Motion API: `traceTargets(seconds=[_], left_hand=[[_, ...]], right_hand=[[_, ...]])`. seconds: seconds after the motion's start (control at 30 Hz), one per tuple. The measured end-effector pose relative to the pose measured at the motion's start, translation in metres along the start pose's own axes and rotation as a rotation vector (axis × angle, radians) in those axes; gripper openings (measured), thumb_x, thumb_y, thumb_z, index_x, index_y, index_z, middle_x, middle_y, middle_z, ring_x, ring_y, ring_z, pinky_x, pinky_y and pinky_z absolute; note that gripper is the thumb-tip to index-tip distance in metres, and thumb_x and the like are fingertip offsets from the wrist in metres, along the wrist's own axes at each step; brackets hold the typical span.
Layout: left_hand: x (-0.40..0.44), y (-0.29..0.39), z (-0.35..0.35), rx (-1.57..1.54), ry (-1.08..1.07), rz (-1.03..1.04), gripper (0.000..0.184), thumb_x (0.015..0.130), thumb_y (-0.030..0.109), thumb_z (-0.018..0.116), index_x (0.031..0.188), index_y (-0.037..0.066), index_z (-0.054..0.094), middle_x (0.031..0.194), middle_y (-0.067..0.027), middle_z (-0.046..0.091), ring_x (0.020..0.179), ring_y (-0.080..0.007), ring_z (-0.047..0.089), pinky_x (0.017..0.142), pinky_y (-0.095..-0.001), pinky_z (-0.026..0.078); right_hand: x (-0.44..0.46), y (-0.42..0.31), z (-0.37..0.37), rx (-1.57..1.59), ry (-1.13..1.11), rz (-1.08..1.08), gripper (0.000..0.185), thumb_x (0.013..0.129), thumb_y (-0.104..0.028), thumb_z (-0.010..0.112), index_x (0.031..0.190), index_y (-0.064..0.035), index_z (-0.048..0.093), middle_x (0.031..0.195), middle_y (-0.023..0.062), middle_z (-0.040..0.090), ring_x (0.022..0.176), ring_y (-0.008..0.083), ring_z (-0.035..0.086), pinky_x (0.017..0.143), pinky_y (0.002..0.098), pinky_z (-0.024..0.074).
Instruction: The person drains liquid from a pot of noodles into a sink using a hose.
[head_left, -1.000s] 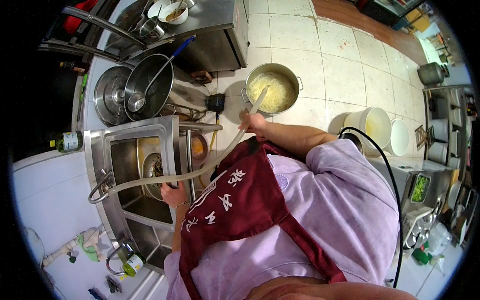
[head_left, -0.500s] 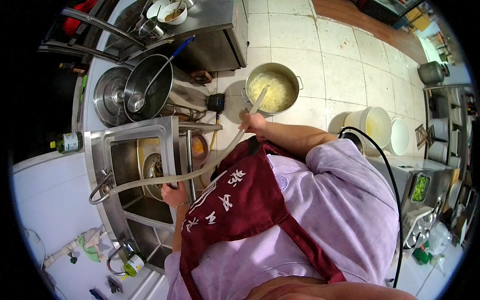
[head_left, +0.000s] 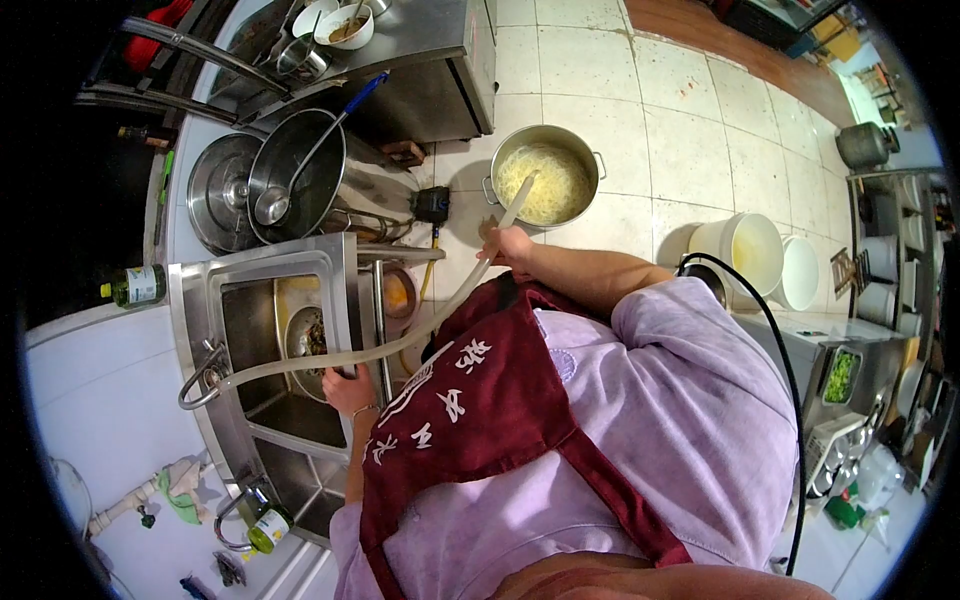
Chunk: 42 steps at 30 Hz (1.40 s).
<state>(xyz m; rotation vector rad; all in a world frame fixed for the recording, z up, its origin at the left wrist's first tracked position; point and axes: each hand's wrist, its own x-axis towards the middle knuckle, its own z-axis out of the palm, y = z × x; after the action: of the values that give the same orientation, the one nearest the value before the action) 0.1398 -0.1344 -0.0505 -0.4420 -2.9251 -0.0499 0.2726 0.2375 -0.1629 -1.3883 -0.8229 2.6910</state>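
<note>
My right hand (head_left: 508,247) is closed around a pale translucent hose (head_left: 440,318). One end of the hose is at the sink faucet (head_left: 208,378); the other dips into a two-handled metal pot (head_left: 597,180) on the floor. Pale noodle-like strands (head_left: 545,185) in liquid fill much of this pot. My left hand (head_left: 347,390) is curled over the front edge of the steel sink (head_left: 345,290), just beneath the hose, its fingertips partly hidden. Inside the sink basin, beside that hand, lies a round metal pan (head_left: 297,335) with dark bits in it, partly covered by the hose.
Left of the floor pot stand a large dark pot (head_left: 330,150) with a blue-handled ladle (head_left: 300,170), and a round metal lid (head_left: 205,190). White buckets (head_left: 705,240) stand at right. A green bottle (head_left: 145,285) sits behind the sink. A steel cabinet (head_left: 430,60) borders the floor.
</note>
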Motion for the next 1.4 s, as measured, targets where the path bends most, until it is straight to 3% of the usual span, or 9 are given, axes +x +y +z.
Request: traceTargets(seconds=[0.63, 1.4], left_hand=[[0.000, 0.008, -0.010, 0.003, -0.025, -0.005, 0.059, 0.070, 0.041, 0.065, 0.107, -0.003, 0.053, 0.089, -0.0199, 0.055, 0.083, -0.0363, 0.054, 0.073, -0.0454, 0.044], [-0.001, 0.004, -0.003, 0.012, 0.016, -0.013, 0.059, 0.069, 0.042, 0.065, 0.109, 0.000, 0.053, 0.089, -0.0178, 0.055, 0.085, -0.0353, 0.054, 0.075, -0.0453, 0.043]], right_hand=[[0.000, -0.002, 0.002, -0.026, 0.006, 0.011, 0.027, 0.090, -0.020, 0.039, 0.101, 0.0039, 0.041, 0.085, 0.0148, 0.051, 0.080, 0.0311, 0.060, 0.077, 0.0454, 0.0491], [0.000, -0.002, 0.003, -0.027, 0.023, 0.007, 0.023, 0.086, -0.015, 0.041, 0.099, 0.0039, 0.044, 0.084, 0.0155, 0.053, 0.077, 0.0316, 0.061, 0.072, 0.0444, 0.0516]])
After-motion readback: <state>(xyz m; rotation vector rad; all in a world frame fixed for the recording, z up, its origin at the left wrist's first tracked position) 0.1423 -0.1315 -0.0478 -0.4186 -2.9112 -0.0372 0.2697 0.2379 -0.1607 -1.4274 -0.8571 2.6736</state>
